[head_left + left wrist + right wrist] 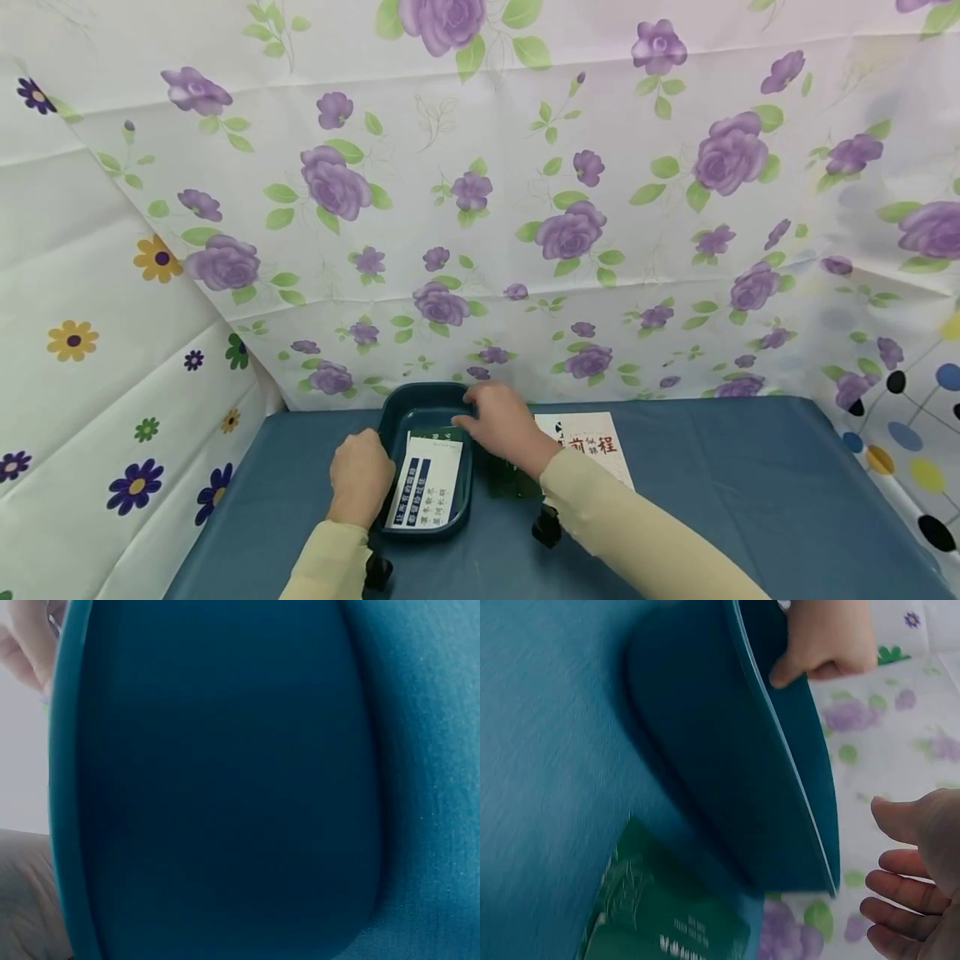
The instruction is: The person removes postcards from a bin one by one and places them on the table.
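Note:
A dark teal tray (427, 533) with raised walls stands on the table, its outer wall (225, 780) filling most of the left wrist view. My left hand (362, 475) grips its left rim, the thumb over the inner side in the right wrist view. At the far right corner of the tray is my right hand (506, 421); the right wrist view shows its fingers (907, 892) loosely bent, holding nothing, a little apart from the rim. Inside the tray lies a white card (426, 487) with dark blue bands of writing, over a green card (442, 434).
Right of the tray, a green printed card (660, 907) lies on the blue table cover (712, 500), partly under my right forearm. Beside it is a white card (592, 446) with red characters. A flowered curtain (510, 208) rises along the table's back edge.

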Demonstrator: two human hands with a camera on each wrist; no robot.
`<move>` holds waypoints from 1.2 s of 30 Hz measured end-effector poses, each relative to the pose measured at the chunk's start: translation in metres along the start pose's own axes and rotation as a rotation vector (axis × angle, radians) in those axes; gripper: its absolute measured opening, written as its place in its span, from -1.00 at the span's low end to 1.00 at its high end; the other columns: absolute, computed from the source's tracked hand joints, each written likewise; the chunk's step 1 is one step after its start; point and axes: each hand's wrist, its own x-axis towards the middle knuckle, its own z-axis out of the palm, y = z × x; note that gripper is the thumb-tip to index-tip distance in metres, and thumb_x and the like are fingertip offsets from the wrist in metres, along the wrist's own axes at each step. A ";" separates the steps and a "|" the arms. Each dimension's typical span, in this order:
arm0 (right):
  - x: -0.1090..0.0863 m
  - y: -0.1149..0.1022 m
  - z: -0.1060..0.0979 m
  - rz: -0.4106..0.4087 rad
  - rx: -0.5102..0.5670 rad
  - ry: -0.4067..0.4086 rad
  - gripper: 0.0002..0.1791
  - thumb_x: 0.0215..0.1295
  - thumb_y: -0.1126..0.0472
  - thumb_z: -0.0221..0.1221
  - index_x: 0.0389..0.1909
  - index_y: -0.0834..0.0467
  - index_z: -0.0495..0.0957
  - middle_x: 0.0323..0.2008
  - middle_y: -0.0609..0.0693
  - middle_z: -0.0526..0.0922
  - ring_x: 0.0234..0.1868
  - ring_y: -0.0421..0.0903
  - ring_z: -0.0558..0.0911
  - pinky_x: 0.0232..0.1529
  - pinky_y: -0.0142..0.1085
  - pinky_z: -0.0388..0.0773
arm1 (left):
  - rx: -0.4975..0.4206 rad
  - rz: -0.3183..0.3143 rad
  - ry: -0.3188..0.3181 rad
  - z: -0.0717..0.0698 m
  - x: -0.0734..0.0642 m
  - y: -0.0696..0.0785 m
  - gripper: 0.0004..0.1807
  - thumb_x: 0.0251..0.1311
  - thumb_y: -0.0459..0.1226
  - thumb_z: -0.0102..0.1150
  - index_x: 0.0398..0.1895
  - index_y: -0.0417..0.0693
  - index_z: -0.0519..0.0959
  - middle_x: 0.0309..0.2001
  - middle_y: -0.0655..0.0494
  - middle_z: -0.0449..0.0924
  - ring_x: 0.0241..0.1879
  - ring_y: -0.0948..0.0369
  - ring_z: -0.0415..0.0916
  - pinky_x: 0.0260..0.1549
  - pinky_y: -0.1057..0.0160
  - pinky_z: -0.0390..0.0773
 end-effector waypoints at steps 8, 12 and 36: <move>0.008 -0.023 0.024 -0.149 -0.222 -0.002 -0.44 0.13 -0.17 0.22 0.08 0.07 0.52 -0.04 -0.02 0.62 -0.04 -0.10 0.60 -0.07 -0.24 0.55 | 0.012 -0.012 -0.003 -0.001 -0.001 0.000 -0.90 0.01 -0.37 0.19 -0.51 -0.28 0.58 -0.55 -0.20 0.60 -0.61 -0.03 0.56 -0.73 0.06 0.46; 0.011 -0.032 0.034 -0.185 -0.284 -0.033 -0.39 0.12 -0.23 0.18 0.10 0.05 0.50 -0.04 -0.04 0.61 -0.03 -0.11 0.58 -0.04 -0.24 0.53 | 0.012 -0.012 -0.013 -0.002 -0.002 -0.001 -0.89 0.02 -0.35 0.19 -0.50 -0.27 0.58 -0.57 -0.19 0.58 -0.65 -0.02 0.54 -0.75 0.07 0.44; 0.021 -0.031 0.077 -0.090 -0.554 -0.254 0.03 -0.36 -0.57 0.21 0.13 0.01 0.44 0.04 -0.05 0.56 0.07 -0.06 0.53 0.14 -0.13 0.40 | 0.013 -0.020 -0.017 0.002 0.002 0.001 -0.88 -0.02 -0.34 0.23 -0.47 -0.27 0.59 -0.53 -0.18 0.61 -0.59 -0.02 0.58 -0.74 0.06 0.45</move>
